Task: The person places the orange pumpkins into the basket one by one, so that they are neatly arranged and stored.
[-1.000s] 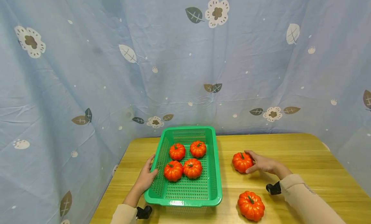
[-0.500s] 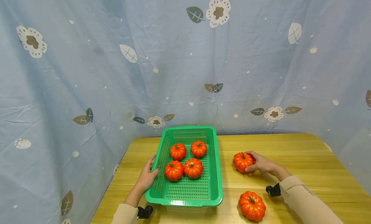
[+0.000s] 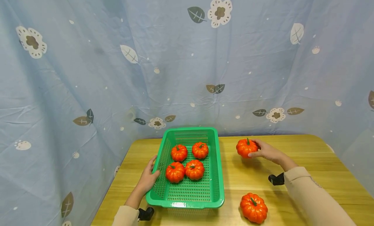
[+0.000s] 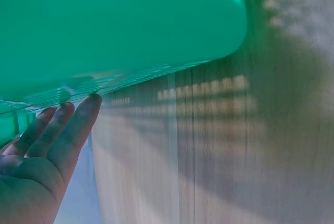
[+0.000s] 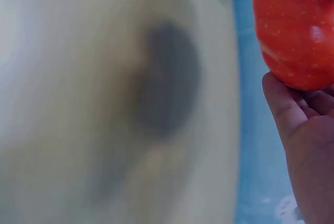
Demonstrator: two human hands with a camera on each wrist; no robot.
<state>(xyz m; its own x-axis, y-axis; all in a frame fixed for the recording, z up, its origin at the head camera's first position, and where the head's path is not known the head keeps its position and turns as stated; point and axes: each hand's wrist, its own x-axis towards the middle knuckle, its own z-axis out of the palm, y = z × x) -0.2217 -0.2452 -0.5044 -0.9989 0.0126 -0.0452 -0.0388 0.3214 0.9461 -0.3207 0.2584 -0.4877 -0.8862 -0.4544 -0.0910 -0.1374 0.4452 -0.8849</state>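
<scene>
My right hand grips a small orange-red pumpkin with a green stem, held above the table at right; its shadow falls below it. In the right wrist view, fingers bear on the glossy pumpkin at the upper right. At left, my left hand holds the long side of a green plastic basket, thumb over the rim and fingers outside. The left wrist view shows fingers against the outer basket wall; the thumb is hidden there. Several similar pumpkins lie in the basket's far and middle part.
Another pumpkin lies on the wooden table near the front, right of the basket. A blue floral curtain hangs behind the table. Black wrist cameras sit at both wrists.
My right hand has lifted the pumpkin off the table and moved it slightly away from me. The left hand, the basket and the other pumpkins stay in place.
</scene>
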